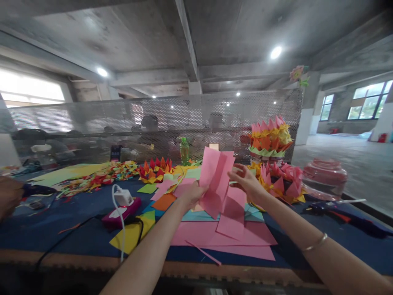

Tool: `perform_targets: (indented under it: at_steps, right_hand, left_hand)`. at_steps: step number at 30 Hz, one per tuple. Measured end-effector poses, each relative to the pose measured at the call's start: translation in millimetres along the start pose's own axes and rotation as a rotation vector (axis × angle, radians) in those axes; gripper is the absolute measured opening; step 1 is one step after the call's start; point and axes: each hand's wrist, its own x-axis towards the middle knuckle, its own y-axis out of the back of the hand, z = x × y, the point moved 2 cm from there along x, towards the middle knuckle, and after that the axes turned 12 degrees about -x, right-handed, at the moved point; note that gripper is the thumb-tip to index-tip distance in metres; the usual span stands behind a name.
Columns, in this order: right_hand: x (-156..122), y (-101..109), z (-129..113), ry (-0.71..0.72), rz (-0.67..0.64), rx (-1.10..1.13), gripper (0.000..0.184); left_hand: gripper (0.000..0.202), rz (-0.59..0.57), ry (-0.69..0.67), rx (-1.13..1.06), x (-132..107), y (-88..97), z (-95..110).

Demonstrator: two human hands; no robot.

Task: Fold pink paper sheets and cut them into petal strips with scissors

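My left hand (195, 194) is closed on the lower left edge of a folded sheet of pink paper (215, 178), held upright above the table. At the sheet's right edge is my right hand (245, 182), its fingers apart and slightly curled; whether a fingertip touches the paper I cannot tell. Beneath them lie a smaller pink piece (233, 219), large pink sheets (196, 233) and light blue sheets (256, 215). A narrow pink strip (205, 253) rests near the front edge.
Left stands a purple power strip (121, 215) with a white plug (123, 197) and cables. Paper lotus rings (279, 182) and a clear jar (324, 178) are at right, near a glue gun (350, 217). Another person's hand (10, 196) shows far left. Behind is a perforated screen (116, 119).
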Motion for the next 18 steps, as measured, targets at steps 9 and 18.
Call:
perform_targets:
  at_steps: [9,18]
  right_hand:
    - [-19.6,-23.6,1.7,0.37,0.066,-0.915,0.023]
    - [2.1,11.3,1.8,0.381,0.207,-0.882,0.027]
  left_hand:
    - [0.028,-0.122,0.063,-0.271,-13.4,-34.5,-2.5]
    - [0.036,-0.178,-0.068,-0.253,-10.9,-34.0,-0.7]
